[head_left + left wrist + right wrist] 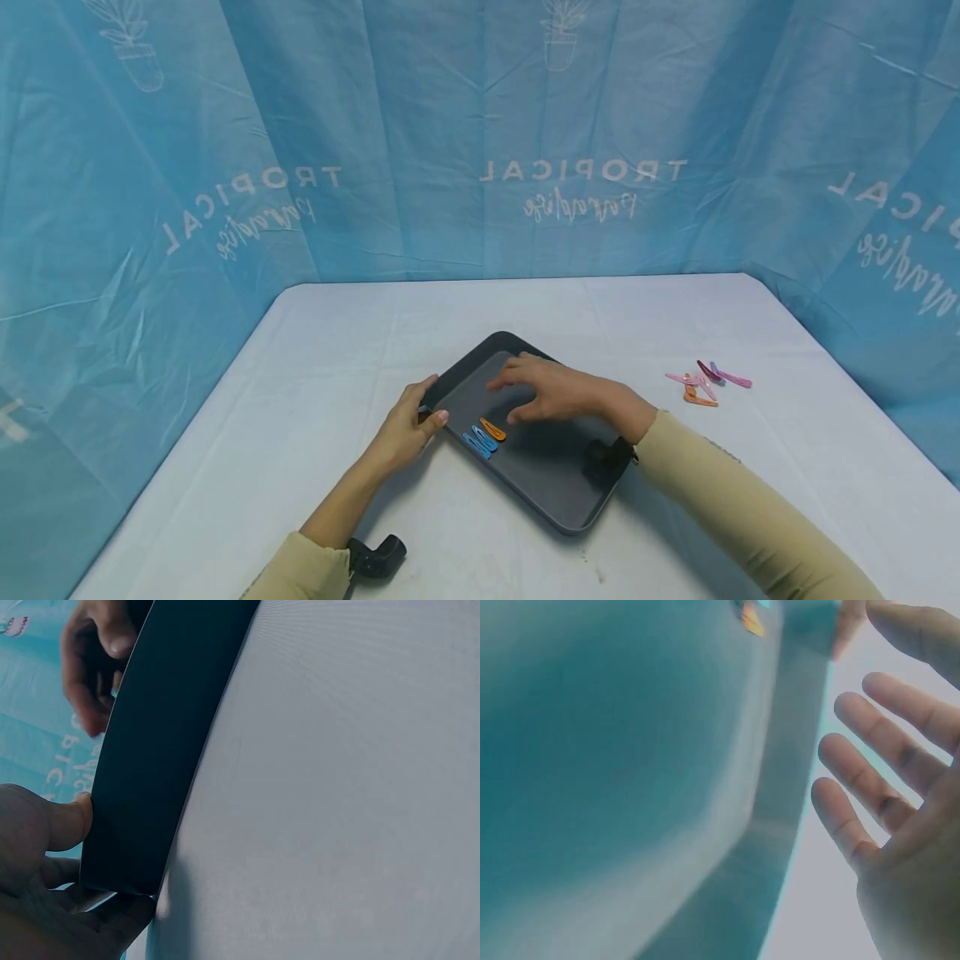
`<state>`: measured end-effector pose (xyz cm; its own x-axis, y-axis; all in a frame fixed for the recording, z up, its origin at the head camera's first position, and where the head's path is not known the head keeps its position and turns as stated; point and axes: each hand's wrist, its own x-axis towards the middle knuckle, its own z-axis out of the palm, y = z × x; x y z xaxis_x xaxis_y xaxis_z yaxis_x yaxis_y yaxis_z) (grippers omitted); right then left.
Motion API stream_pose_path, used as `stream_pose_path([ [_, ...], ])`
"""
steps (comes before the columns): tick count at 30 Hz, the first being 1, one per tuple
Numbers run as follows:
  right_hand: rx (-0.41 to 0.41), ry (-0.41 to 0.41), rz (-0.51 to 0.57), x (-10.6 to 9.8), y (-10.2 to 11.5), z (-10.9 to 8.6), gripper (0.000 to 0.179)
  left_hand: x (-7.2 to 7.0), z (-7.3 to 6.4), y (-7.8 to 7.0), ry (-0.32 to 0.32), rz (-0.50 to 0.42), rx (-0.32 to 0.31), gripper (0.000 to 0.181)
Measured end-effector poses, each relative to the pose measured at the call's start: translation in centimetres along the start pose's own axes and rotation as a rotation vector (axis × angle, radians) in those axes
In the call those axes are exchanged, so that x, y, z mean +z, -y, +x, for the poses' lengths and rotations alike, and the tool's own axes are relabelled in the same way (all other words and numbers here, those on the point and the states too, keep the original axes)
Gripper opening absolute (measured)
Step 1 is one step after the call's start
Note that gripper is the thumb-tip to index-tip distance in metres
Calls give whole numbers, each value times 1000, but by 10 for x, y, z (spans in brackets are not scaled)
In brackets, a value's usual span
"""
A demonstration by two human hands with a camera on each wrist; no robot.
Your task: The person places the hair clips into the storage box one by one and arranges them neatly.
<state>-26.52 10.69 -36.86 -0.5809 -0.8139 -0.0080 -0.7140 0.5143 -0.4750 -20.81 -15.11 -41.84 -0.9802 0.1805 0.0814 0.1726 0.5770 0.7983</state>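
A dark grey rectangular tray (558,475) lies at an angle on the white table. My left hand (405,433) grips its left corner, thumb over the rim; in the left wrist view the fingers (112,919) reach around the outside of the corner. Inside the tray, near that hand, an orange snap hair clip (492,429) lies beside blue snap hair clips (480,442) in a row. My right hand (551,387) hovers over the tray, fingers apart and holding nothing. In the right wrist view its fingers (877,742) are spread, and the orange clip shows blurred at the top.
On the table (360,333), right of the tray, lies a loose pile of hair clips (701,383) in pink, purple, dark red and orange. A blue printed curtain (420,108) surrounds the table's back and sides.
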Motion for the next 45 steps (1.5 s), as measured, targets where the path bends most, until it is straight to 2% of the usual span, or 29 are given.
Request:
stream_pose_path([
  [4, -2, -71, 43, -13, -3, -12, 49, 0, -1, -1, 1, -7, -2, 61],
  [15, 22, -263, 65, -48, -20, -55, 47, -1, -2, 0, -4, -12, 9, 61],
  [21, 78, -348, 26, -62, -41, -90, 48, 0, -1, 0, -12, 7, 10, 61],
  [27, 160, -424, -33, -66, -65, -121, 47, 0, -2, 0, -11, 11, 6, 61],
  [32, 255, -451, -49, -67, -83, -146, 45, 0, -2, -1, -2, -6, -1, 61],
  [35, 339, -453, -43, -67, -93, -161, 46, 0, -2, -1, 0, -8, -1, 61],
  [45, 527, -409, -5, -61, -132, -196, 50, 0, -2, 1, -6, 3, 0, 61],
])
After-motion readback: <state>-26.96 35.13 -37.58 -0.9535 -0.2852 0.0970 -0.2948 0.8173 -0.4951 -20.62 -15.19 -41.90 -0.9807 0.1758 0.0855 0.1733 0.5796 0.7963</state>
